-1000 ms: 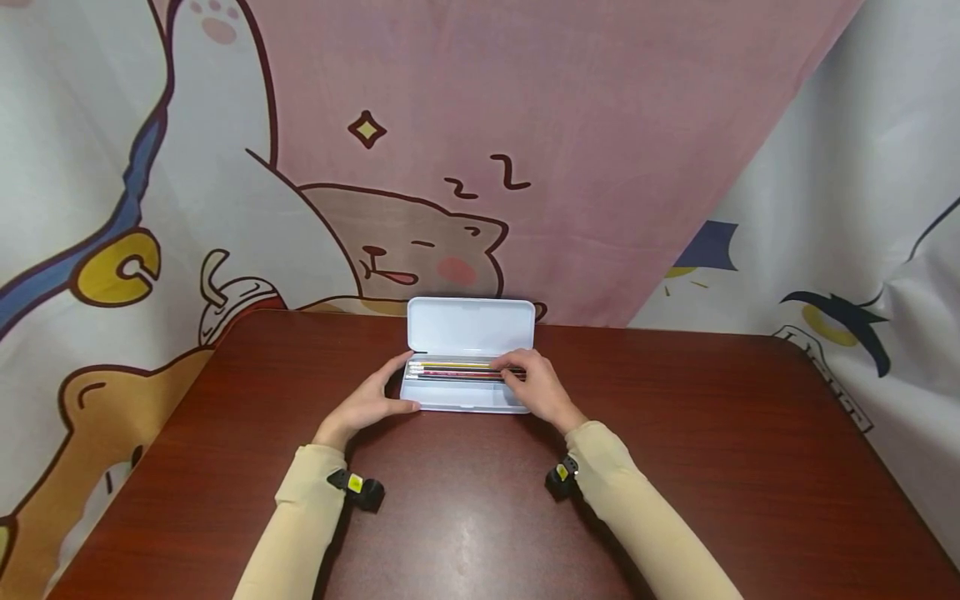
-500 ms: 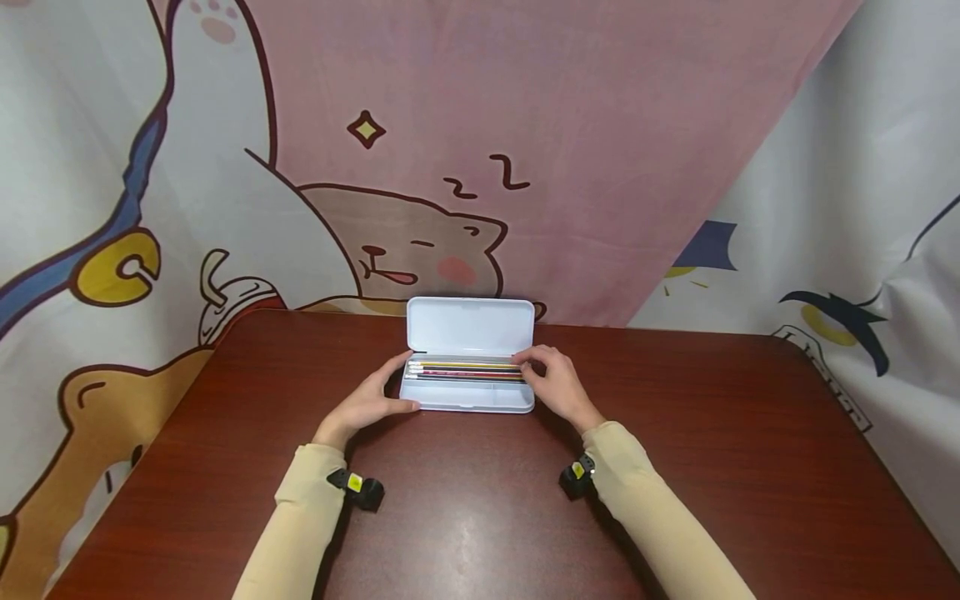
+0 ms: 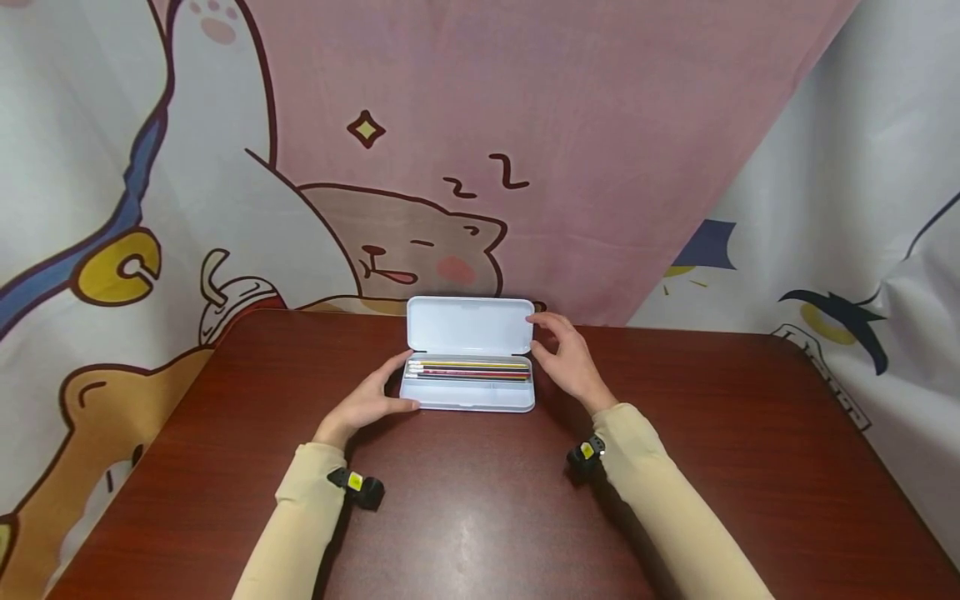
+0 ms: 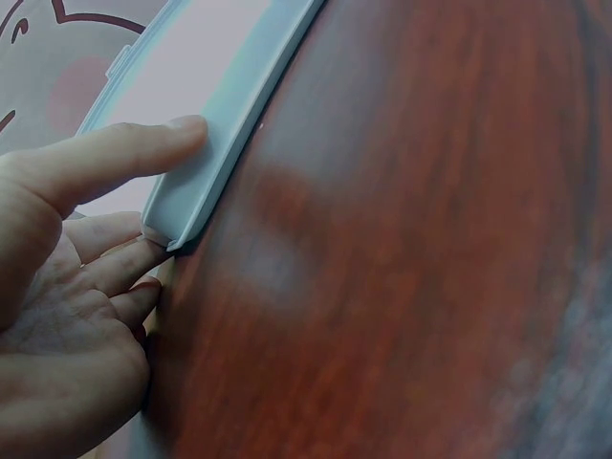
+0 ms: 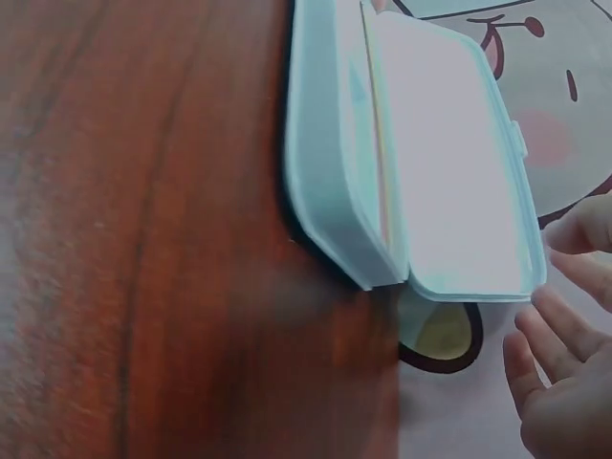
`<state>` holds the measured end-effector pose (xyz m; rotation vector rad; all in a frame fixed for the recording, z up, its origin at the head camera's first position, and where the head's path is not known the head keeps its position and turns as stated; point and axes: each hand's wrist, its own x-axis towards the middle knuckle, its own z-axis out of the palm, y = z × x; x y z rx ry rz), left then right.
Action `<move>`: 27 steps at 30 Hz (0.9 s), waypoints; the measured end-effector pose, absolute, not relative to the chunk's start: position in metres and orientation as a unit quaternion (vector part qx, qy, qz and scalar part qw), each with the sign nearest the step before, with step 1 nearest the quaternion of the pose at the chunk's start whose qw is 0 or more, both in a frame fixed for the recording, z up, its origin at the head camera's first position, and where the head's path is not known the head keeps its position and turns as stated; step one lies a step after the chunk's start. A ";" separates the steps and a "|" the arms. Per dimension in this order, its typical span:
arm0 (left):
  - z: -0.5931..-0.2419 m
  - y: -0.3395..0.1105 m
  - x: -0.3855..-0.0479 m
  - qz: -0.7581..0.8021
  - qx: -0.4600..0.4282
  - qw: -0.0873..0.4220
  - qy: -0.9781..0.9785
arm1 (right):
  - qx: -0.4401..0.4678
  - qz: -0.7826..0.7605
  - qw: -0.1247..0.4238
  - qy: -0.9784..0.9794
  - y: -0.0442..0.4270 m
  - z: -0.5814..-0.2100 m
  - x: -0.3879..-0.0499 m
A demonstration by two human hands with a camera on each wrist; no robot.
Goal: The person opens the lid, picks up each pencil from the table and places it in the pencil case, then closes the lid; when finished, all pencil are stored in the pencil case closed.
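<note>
A white pencil case lies on the table with its lid raised at the back. Several pencils lie side by side in the rear part of its tray, white ends to the left. My left hand grips the case's left end, thumb on the front rim and fingers round the side; the thumb shows over the edge in the left wrist view. At the lid's right edge is my right hand, holding nothing, its fingers loosely bent beside the lid's corner. Whether they touch it is hard to tell.
The case stands near the back edge of a dark red-brown wooden table. Behind it hangs a cloth printed with cartoon animals. Each wrist carries a small black camera.
My right hand has left the pencils, moved right out of the tray, then up and back to the lid's right edge. My left hand and the case have stayed in place.
</note>
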<state>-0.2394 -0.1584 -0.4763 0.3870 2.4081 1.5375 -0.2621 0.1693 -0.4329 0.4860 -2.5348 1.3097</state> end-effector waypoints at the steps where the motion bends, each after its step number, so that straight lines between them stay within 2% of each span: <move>1: -0.476 -0.159 -0.239 0.527 0.134 0.129 0.829 | 0.167 0.448 0.122 -0.870 0.169 -0.431 -0.263; 13: -0.477 -0.158 -0.240 0.531 0.128 0.135 0.827 | 0.162 0.425 0.064 -0.888 0.158 -0.426 -0.272; 27: -0.475 -0.157 -0.238 0.526 0.127 0.126 0.831 | 0.202 0.462 0.109 -0.857 0.165 -0.429 -0.256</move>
